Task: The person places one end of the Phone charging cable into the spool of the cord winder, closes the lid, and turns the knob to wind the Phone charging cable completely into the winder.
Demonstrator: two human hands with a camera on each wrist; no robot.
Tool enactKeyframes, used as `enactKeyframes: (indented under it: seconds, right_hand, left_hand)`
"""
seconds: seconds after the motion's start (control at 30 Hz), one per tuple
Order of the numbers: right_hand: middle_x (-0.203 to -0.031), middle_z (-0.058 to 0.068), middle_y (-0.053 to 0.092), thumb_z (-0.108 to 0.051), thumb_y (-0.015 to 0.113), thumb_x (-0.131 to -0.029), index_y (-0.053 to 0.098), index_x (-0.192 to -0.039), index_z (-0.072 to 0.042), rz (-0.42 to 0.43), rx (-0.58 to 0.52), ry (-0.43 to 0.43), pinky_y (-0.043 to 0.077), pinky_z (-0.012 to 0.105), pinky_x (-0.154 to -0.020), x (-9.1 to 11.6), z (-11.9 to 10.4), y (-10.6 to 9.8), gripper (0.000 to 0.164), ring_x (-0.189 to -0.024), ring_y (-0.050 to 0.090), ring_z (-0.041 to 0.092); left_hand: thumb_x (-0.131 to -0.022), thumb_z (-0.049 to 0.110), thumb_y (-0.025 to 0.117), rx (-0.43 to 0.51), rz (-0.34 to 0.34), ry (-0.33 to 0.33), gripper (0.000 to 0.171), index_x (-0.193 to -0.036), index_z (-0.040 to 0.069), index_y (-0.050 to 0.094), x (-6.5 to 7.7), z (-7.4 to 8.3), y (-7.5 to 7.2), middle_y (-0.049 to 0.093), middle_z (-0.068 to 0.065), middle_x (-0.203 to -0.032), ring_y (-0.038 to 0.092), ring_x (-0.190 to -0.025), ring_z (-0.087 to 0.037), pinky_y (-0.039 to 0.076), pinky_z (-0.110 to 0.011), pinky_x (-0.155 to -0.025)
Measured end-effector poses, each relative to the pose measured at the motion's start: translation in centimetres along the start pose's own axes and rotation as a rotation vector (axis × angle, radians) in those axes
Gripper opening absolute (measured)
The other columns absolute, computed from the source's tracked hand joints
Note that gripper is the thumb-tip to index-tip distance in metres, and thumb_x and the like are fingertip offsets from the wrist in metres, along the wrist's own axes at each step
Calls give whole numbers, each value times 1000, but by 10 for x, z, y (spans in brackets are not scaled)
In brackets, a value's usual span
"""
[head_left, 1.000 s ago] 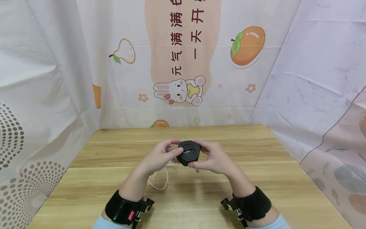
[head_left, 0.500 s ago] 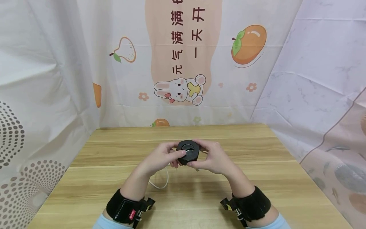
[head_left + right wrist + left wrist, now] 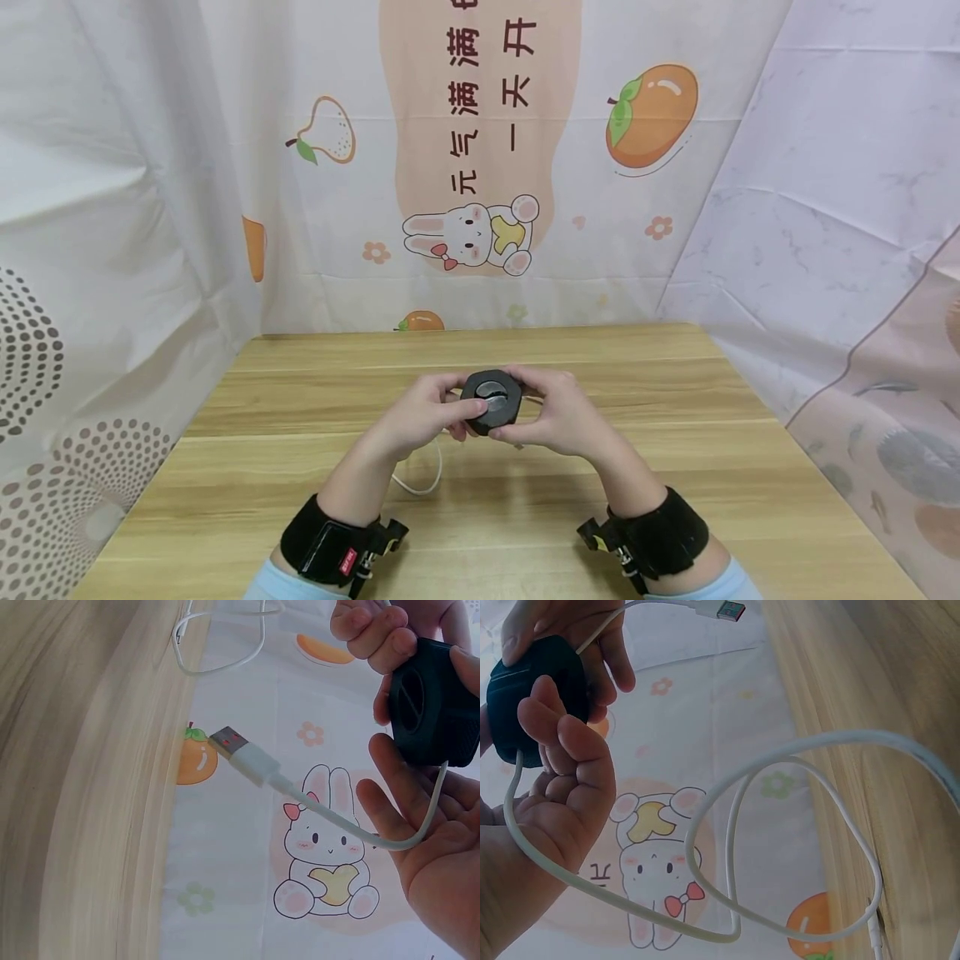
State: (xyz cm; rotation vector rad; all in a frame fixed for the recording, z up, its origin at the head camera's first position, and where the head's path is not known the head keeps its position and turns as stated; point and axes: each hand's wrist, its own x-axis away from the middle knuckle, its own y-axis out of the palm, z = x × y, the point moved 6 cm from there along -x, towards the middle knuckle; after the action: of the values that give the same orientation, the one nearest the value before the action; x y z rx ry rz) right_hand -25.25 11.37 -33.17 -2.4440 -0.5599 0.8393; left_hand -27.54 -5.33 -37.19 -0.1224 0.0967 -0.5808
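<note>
I had the black cable winder [image 3: 498, 393] just below the centre of the head view, above the wooden table [image 3: 637, 508]. My left hand [image 3: 423, 414] gripped its left side, thumb on the round face and the other fingers curled beneath it. My right hand [image 3: 561, 415] pinched the opposite rim between thumb and fingers, so both hands were grasping the one case.

The chief risk, as I judged it, lay in the white cable [image 3: 626, 906]. On the left it left the case beside my palm and swept to the right half of the left wrist view, where it crossed itself in a loose loop. A pull from that side could have tightened the crossing into a kink, or even a knot. I couldn't tell how much of the loop rested on the wood.

The USB plug [image 3: 251, 759] hung free near the middle of the right wrist view, its lead crossing in front of my right fingers. It could have snagged on them, or knocked the tabletop if I had lowered the case carelessly. My left thumb sat close to the slot in the round face; pressing too hard there could have tilted the case, and a loosened right pinch would then have let it slip.
</note>
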Motion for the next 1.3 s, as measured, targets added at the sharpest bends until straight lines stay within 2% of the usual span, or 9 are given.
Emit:
enactKeyframes:
  seconds: [0.13, 0.27, 0.43, 0.6, 0.73, 0.97, 1.3]
  right_hand:
    - [-115, 3, 72, -10, 93, -72, 68, -126, -6, 0, -2, 2, 54, 37, -96, 0, 19, 4, 59, -107, 69, 17]
    - [-121, 0, 70, -15, 93, -74, 66, -130, -11, -22, -78, 28, 52, 32, -98, 0, 32, 7, 62, -110, 68, 16]
    - [-128, 10, 67, -10, 87, -82, 63, -135, -2, -51, -279, 79, 54, 33, -95, 2, 36, 4, 59, -111, 68, 22]
    - [-120, 17, 70, -8, 71, -96, 63, -134, 5, -49, -424, 141, 59, 34, -84, 5, 38, 1, 40, -99, 72, 26]
    - [-118, 17, 71, -10, 65, -100, 65, -132, 4, -38, -466, 160, 59, 37, -86, 5, 39, 0, 34, -99, 71, 25]
    - [-118, 21, 70, -8, 65, -100, 64, -130, 7, -44, -545, 204, 59, 43, -85, 4, 42, 3, 35, -98, 72, 28]
    - [-116, 25, 69, -3, 65, -98, 61, -130, 13, -50, -586, 232, 59, 41, -84, 5, 47, 5, 36, -95, 72, 25]
  left_hand:
    - [-95, 13, 68, 5, 1, 8, 39, -126, -11, 61, 0, 0, -1, 73, -15, -83, 67, -64, -16, 56, -29, -62]
    - [-96, 12, 68, 19, 2, 14, 40, -126, -12, 60, 0, 0, -3, 73, -15, -83, 66, -63, -16, 56, -29, -62]
    - [-96, 11, 67, 51, -4, 25, 40, -126, -14, 58, 2, 2, -6, 73, -13, -82, 66, -63, -16, 56, -29, -62]
    - [-96, 13, 66, 75, -15, 28, 41, -126, -15, 58, 3, 4, -6, 73, -14, -83, 66, -64, -18, 56, -29, -62]
    - [-97, 13, 66, 81, -21, 35, 42, -126, -15, 58, 4, 5, -5, 73, -14, -84, 66, -63, -17, 56, -29, -62]
    - [-97, 14, 66, 75, -25, 41, 42, -127, -14, 59, 3, 5, -5, 73, -13, -84, 66, -65, -17, 55, -28, -62]
    - [-97, 13, 66, 60, -35, 32, 41, -127, -13, 59, 1, -1, -5, 73, -11, -84, 66, -66, -16, 55, -29, -64]
